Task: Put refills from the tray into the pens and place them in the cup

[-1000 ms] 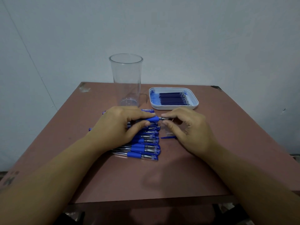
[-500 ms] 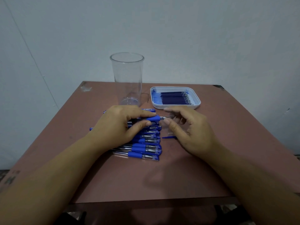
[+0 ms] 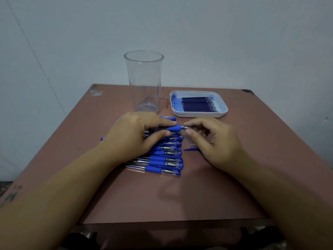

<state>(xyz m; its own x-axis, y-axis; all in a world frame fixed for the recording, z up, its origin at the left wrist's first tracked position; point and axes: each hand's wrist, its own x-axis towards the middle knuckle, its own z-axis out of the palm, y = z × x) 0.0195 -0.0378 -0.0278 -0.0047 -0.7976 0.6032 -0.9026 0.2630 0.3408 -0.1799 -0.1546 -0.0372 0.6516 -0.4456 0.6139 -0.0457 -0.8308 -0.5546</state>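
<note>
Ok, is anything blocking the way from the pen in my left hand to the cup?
Nothing visible does. The left hand holds the pen just in front of the cup, which stands upright and empty.

Blue-gripped clear pens [image 3: 162,157] lie on a reddish-brown table [image 3: 180,195]; a white tray [image 3: 199,115] holds dark-blue refills [image 3: 198,104].

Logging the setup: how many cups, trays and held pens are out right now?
Cup: 1
Tray: 1
Held pen: 1
Total: 3
Pile of pens is partly hidden, so not counted.
</note>
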